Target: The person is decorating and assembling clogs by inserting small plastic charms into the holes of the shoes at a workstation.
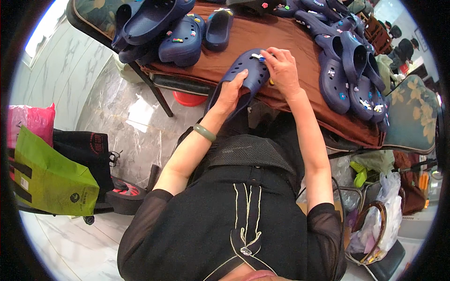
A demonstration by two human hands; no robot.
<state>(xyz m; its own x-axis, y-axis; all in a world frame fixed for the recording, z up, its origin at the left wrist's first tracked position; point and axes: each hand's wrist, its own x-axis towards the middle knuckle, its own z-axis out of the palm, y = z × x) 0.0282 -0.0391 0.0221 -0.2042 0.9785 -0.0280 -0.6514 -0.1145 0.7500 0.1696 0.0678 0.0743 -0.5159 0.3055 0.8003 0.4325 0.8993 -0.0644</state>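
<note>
A navy foam clog (255,77) is held tilted over the near edge of the table, its holed toe facing up and away from me. My left hand (228,97) grips it, thumb on top of the upper and fingers inside the foot opening. At the toe, my right hand (281,70) pinches a small white-and-blue shoe charm (258,57) against the holes. Whether its stem is in a hole cannot be made out. Several navy clogs with colourful charms (183,44) are piled to the left, and more decorated clogs (335,86) lie heaped on the right.
A brown cloth (262,28) covers the table. Below it stands a red basin (190,98). A green bag (56,173) and a pink package (30,124) are at the left. A floral-backed chair (412,112) and a clear plastic bag (386,210) are at the right.
</note>
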